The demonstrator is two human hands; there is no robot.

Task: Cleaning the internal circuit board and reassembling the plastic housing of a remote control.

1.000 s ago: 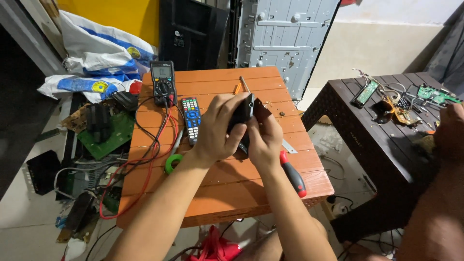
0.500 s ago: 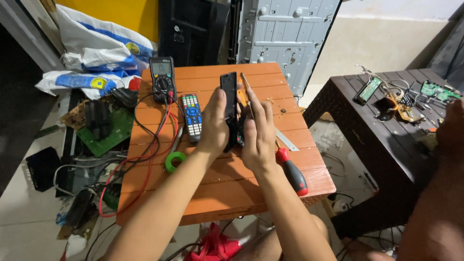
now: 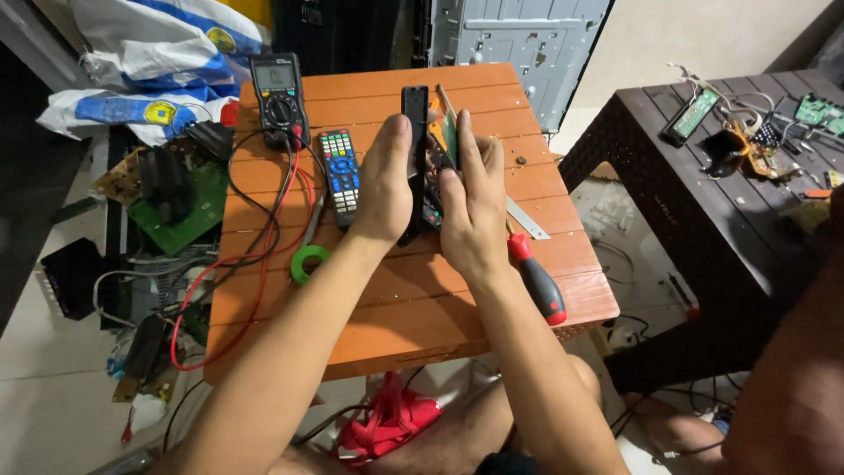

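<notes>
Black remote casing (image 3: pixel 415 132) (upright), clasped between left hand (image 3: pixel 384 189), right hand (image 3: pixel 468 207)

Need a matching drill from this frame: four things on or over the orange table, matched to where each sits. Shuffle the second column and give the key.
Things:
1. multimeter
2. black remote casing
3. red-handled screwdriver
4. green tape roll

Places:
A. beside the right forearm, near the table's right edge
B. far left corner of the table
C. held upright between both hands
D. flat on the table, left of the left wrist

Pairs: 1-B, 2-C, 3-A, 4-D
</notes>
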